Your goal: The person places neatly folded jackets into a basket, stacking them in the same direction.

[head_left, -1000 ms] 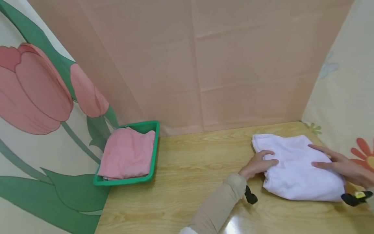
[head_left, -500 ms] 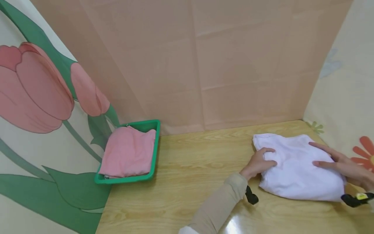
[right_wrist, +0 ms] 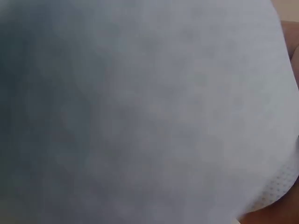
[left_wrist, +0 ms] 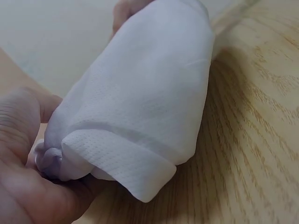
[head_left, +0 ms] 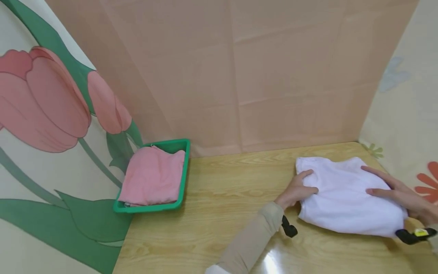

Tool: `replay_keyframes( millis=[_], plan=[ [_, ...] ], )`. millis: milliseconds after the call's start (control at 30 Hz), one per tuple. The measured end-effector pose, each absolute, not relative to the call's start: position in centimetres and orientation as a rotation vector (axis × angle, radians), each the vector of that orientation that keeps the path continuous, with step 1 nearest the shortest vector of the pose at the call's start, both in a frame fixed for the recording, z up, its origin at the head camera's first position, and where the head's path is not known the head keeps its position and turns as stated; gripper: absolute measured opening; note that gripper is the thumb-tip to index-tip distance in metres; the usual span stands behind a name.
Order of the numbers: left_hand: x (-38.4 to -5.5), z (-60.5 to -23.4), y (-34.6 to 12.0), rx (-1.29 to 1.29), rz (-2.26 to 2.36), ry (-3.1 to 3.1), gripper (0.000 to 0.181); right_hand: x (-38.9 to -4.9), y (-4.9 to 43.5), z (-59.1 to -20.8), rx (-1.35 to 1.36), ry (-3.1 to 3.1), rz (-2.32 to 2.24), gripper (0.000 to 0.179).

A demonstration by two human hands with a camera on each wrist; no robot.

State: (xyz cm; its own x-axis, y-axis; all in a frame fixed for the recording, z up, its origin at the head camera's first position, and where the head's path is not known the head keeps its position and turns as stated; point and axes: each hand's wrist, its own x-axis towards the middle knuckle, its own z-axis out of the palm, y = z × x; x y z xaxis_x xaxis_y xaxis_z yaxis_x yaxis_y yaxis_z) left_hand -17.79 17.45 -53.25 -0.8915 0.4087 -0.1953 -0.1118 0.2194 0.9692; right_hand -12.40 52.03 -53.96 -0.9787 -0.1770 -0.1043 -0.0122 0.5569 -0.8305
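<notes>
A thick folded white cloth (head_left: 338, 198) lies at the right of the table, its upper face smooth and slightly bulging. My left hand (head_left: 295, 191) grips its left edge, thumb on top. In the left wrist view, that hand (left_wrist: 32, 154) has the thumb on one side and fingers under the cloth (left_wrist: 149, 84), whose fine-holed fabric and turned-back flap show. At the right edge my right hand (head_left: 403, 194) holds the cloth, thumb and a finger over the top; the other fingers are hidden. Close, blurred cloth (right_wrist: 163, 107) fills most of the right wrist view.
A green tray (head_left: 183, 179) with a folded pink cloth (head_left: 154, 175) in it stands at the table's left edge. The wooden table (head_left: 219, 213) spans between. A tan sheet (head_left: 205, 76) hangs behind, and flower-patterned walls (head_left: 410, 121) flank both sides.
My left hand has drawn slightly left with the cloth's left edge, and the cloth's front looks straighter. My right hand keeps its hold. The head view has shifted a little.
</notes>
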Motion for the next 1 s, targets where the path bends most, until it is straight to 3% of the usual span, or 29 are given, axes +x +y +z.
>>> replay_keyframes(
  millis=[500, 1000],
  plan=[
    [-18.7, -51.3, 14.6, 0.387, 1.785, 2.135, 0.079, -13.0, 49.1, -52.2, -0.157, 2.650, -1.457, 0.083],
    [-18.5, -48.1, 9.7, 0.440, 1.890, 2.100, 0.086, -12.6, 44.3, -47.9, -0.202, 2.476, -1.688, 0.081]
  ],
)
